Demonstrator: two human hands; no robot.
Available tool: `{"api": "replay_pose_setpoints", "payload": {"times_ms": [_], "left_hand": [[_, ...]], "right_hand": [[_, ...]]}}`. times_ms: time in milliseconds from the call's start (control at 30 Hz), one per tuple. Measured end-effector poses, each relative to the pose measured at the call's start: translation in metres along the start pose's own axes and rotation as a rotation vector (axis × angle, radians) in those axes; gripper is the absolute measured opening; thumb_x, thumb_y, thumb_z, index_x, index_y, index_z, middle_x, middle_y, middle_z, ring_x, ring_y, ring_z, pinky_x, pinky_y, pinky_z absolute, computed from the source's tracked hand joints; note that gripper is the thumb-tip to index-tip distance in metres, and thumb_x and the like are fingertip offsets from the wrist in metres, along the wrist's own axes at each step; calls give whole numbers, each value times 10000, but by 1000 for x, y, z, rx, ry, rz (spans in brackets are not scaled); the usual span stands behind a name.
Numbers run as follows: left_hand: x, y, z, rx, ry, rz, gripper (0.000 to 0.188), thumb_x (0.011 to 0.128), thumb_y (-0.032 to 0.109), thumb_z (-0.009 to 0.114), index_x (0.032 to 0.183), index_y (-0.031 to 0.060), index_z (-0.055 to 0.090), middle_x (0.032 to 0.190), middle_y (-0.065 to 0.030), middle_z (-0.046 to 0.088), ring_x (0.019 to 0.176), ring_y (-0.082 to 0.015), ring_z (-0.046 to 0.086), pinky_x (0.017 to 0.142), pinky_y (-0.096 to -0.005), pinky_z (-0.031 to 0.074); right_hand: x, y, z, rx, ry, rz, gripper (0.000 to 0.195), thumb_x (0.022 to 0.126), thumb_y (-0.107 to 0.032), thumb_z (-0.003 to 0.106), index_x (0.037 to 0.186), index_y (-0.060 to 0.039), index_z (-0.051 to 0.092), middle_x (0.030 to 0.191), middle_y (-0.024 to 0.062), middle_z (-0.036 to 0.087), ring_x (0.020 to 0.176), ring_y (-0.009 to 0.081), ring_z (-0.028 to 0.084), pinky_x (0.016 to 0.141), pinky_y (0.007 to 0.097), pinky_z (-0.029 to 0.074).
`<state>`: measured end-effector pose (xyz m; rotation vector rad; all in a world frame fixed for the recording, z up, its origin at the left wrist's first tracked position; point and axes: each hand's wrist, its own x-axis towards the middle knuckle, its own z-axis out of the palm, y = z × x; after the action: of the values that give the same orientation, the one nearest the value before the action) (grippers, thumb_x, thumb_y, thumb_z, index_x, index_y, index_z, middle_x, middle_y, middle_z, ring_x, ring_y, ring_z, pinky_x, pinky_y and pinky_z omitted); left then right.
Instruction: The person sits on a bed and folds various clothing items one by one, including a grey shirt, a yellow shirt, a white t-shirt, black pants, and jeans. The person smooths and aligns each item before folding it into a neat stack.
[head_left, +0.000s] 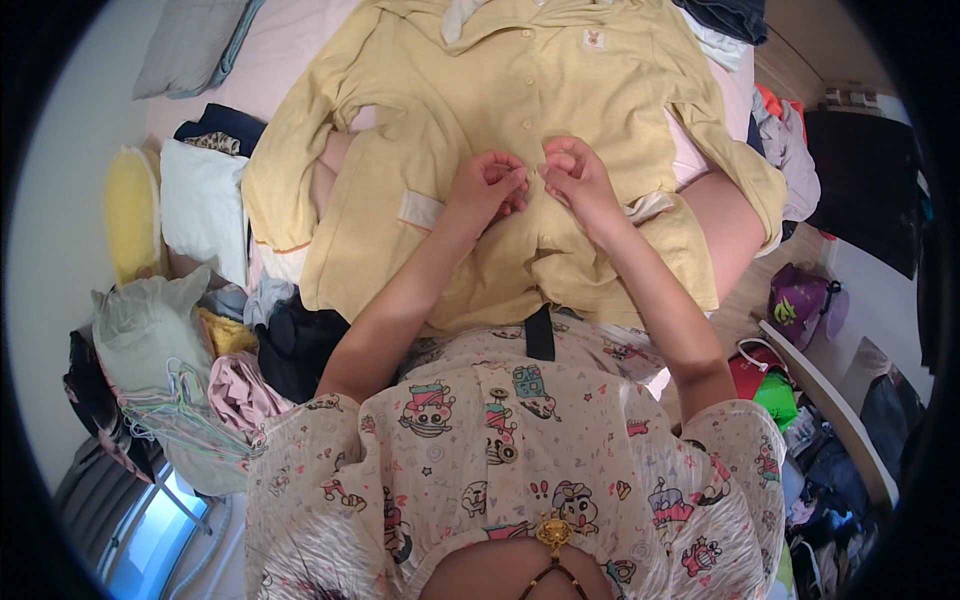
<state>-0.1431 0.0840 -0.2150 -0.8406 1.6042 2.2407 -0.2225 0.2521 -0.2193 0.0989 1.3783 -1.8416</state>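
Observation:
A yellow long-sleeved button-front shirt (495, 90) lies spread over my lap and the bed, its collar away from me and its hem near my waist. Several buttons run down its front, and white-trimmed pockets show on both sides. My left hand (493, 187) is at the front placket, its thumb and fingertips drawn together at the edge. Just right of it, my right hand (570, 174) has its thumb and index finger together at the other side of the placket. Whether either pinches cloth or a button is too small to tell. Below my hands the placket gapes slightly.
Folded clothes (202, 202) and a yellow cushion-like item (132, 210) lie at the left. Nearer are thin hangers (184, 405) and a pink cloth (244, 394). A grey pillow (191, 45) lies at the far left. At the right are a purple bag (796, 304) and piled clothes (791, 157).

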Motion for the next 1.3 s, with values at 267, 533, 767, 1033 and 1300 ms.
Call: {"api": "replay_pose_setpoints", "payload": {"times_ms": [267, 533, 767, 1033, 1300], "left_hand": [[-65, -17, 24, 1157, 22, 372, 270, 877, 312, 699, 816, 56, 634, 712, -127, 661, 636, -310, 654, 607, -401, 523], [-63, -33, 24, 1405, 147, 310, 328, 822, 348, 722, 751, 45, 618, 717, -161, 669, 664, -363, 685, 576, -483, 539], [-63, -33, 19, 861, 107, 349, 223, 826, 179, 719, 877, -29, 658, 798, -167, 697, 668, -282, 695, 610, -382, 543], [-62, -44, 15, 116, 42, 18, 201, 929, 96, 681, 1009, -88, 673, 840, -83, 714, 735, -108, 670, 645, -237, 539], [-67, -39, 13, 2, -5, -35, 252, 953, 111, 671, 1117, -79, 640, 960, -124, 713, 834, -167, 701, 780, -283, 586]], "right_hand": [[-80, 10, 6, -1115, 41, -307, 87, 896, -80, 663, 908, -34, 590, 835, 87, 641, 722, 232, 652, 629, 338, 502], [-94, 27, 25, -1395, 220, -359, 174, 852, -167, 724, 900, -52, 603, 877, 130, 664, 767, 351, 657, 640, 436, 516], [-82, 47, 5, -780, 112, -200, 122, 916, -120, 707, 899, -34, 622, 717, 23, 600, 592, 133, 547, 547, 269, 438], [-71, 51, -12, -227, -18, 60, 67, 954, -50, 668, 904, -31, 626, 740, -72, 563, 636, 3, 473, 560, 184, 382], [-78, 48, 10, -524, 118, -177, 55, 950, -34, 666, 914, -20, 627, 769, -54, 581, 680, 19, 499, 611, 187, 410]]}}
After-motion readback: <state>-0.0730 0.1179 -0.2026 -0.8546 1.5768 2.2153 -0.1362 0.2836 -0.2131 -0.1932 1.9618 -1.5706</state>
